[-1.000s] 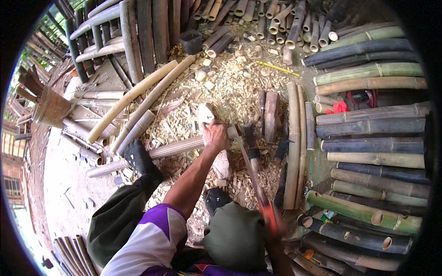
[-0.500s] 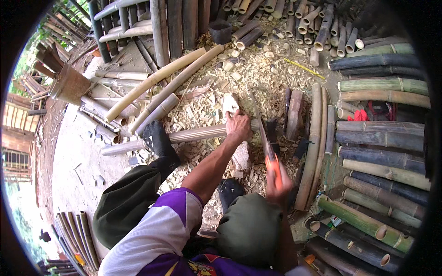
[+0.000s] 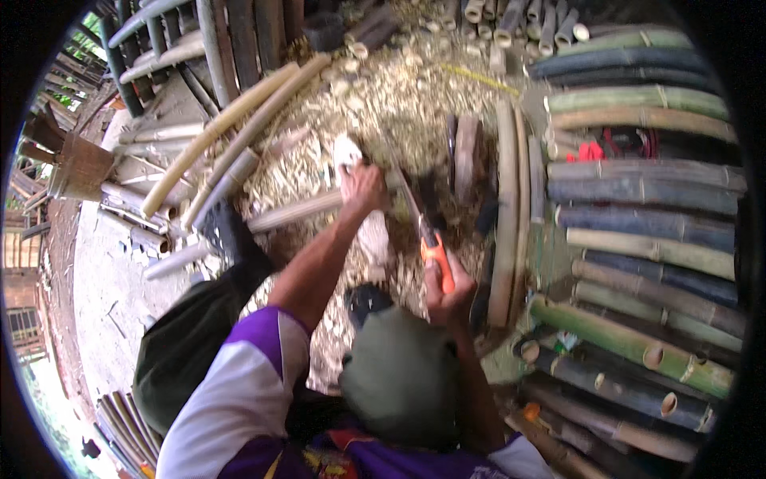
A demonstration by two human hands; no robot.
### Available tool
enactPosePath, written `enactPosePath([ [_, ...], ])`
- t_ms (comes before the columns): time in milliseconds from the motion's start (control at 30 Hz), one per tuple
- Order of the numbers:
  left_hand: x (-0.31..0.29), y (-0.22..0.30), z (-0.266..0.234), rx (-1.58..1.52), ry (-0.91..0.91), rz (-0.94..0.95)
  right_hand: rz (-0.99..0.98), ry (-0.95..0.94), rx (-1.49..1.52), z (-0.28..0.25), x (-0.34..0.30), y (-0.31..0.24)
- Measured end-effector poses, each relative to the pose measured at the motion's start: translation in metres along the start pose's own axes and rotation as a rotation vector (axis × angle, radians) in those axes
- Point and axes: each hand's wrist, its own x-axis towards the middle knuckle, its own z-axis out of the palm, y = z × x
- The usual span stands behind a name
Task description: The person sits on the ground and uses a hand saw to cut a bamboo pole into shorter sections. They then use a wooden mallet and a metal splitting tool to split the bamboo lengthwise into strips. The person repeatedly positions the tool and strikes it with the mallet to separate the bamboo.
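Sawing: from where I'm standing, the person is apparently working a saw (image 3: 411,197) across the right end of a pole (image 3: 295,209); blur is hiding whether the teeth are biting.
Pole: it is slanting through the middle of the frame, passing under the left foot (image 3: 230,233), which is seemingly pinning it.
Left hand (image 3: 364,188): the fingers are bending down over the pole near its right end, holding it above a wood block (image 3: 375,239).
Right hand (image 3: 451,289): the fingers are wrapping closely around the saw's orange handle (image 3: 436,259).
Next stroke: I'm judging that it is calling for a steady left hold and a straight blade, staying clear of the left knuckles.
Floor: wood chips (image 3: 399,92) are spreading across the upper centre, a yellow strip (image 3: 481,78) lying on them.
Right side: bamboo lengths (image 3: 646,191) are lying stacked.
In the way: a brown block (image 3: 467,164) is sitting right of the blade; the right knee (image 3: 399,367) is rising near the saw hand, possibly cramping the pull.
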Motion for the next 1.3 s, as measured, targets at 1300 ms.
enactPosePath([
  [1300,0.021,-0.026,0.012,0.257,-0.113,-0.045,-0.213,0.073,0.075,0.06,0.041,0.029],
])
